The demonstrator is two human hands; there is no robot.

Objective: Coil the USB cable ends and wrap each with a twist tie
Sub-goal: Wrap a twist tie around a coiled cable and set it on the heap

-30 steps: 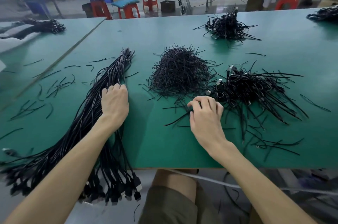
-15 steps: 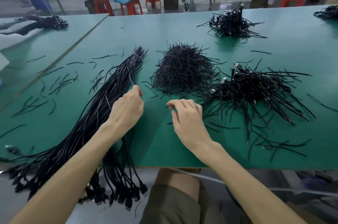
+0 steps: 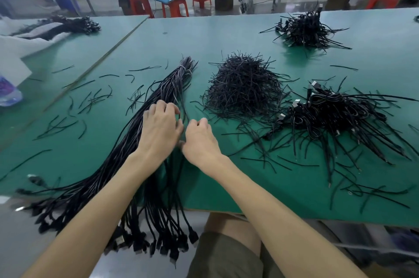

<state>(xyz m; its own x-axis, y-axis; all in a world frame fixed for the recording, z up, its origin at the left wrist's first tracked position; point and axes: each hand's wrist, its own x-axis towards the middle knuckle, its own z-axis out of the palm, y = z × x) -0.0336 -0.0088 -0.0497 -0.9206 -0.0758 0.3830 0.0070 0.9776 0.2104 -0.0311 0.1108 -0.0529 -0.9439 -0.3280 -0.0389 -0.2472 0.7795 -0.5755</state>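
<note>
Left hand [image 3: 159, 130] lies palm down on a long bundle of black USB cables [image 3: 165, 87], its fingers curled over the top. The fingertips hook one thin black cable strand [image 3: 181, 105] that lifts away from the bundle's right side. Right hand [image 3: 200, 141] sits just beside the left, knuckles up and fingers curled in, with thumb and forefinger drawn together close to that same strand. Whether they actually pinch the strand or something smaller, I cannot tell.

The bundle runs diagonally across the green-topped work table [image 3: 226, 37], from a tied far end down to the near edge. There its black plug ends [image 3: 163, 243] hang over the side, next to the person's olive shorts [image 3: 226, 255].

To the right of the hands rises a bushy heap of short black twist ties [image 3: 243, 89]. Further right, a spread pile of coiled black cables [image 3: 335, 114] shows silver connector tips and loose tails fanning toward the near edge. A smaller pile of coiled cables [image 3: 303, 28] sits well apart, near the table's far side. Stray black ties [image 3: 90, 100] lie scattered to the left of the bundle. Beyond the table stand red plastic stools [image 3: 174, 6].
</note>
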